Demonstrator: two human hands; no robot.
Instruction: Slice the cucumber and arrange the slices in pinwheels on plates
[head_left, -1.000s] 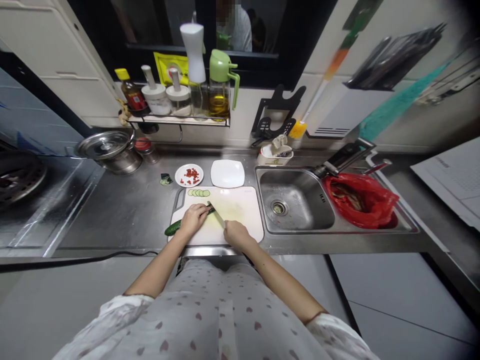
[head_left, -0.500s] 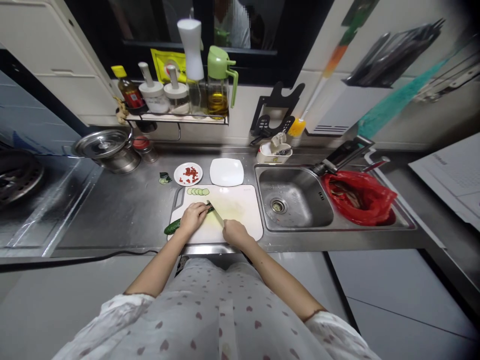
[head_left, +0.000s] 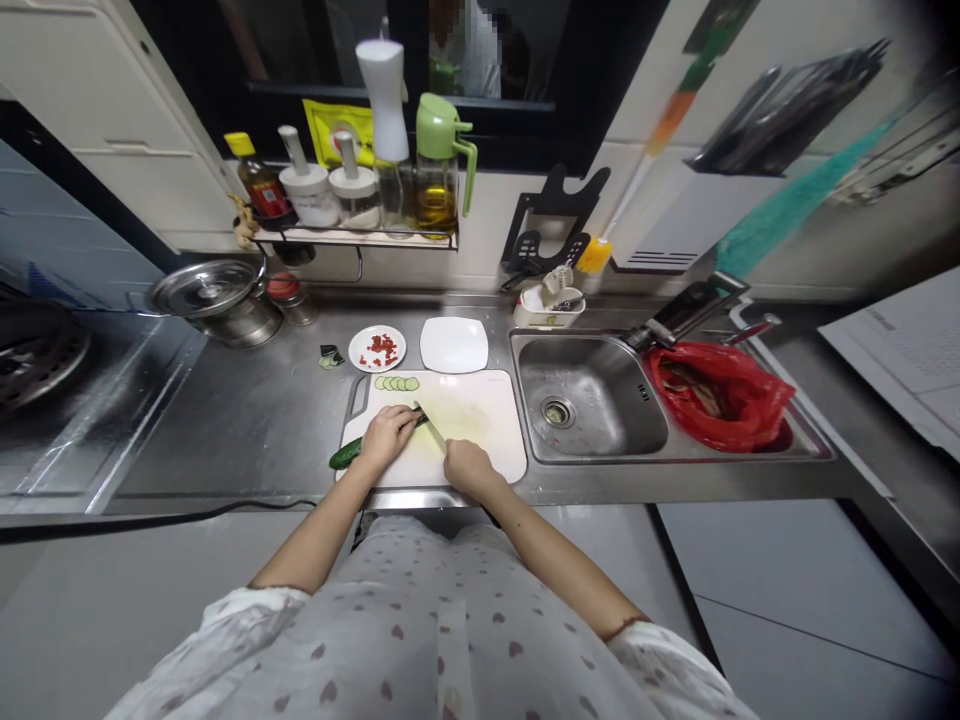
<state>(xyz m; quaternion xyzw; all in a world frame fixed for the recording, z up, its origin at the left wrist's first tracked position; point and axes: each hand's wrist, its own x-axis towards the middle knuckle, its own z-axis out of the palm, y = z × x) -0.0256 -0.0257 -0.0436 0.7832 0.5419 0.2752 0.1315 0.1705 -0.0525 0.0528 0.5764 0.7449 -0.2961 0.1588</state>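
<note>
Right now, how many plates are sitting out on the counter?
2. The round white plate holding red pieces sits beyond the left part of the cutting board; the squarish white plate is just to its right. No others show.

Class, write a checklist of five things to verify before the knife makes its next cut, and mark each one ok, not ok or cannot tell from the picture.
1. Knife gripped by its handle in the right hand: ok.
2. Cucumber held down by the left hand: ok.
3. Left fingertips tucked back from the blade: cannot tell; they are close to it and too small to judge.
4. Whole cucumber lying within the cutting board: not ok; its far left end reaches past the board's edge.
5. Cut slices out of the knife's way: ok; they lie in a row near the board's back edge.
</note>
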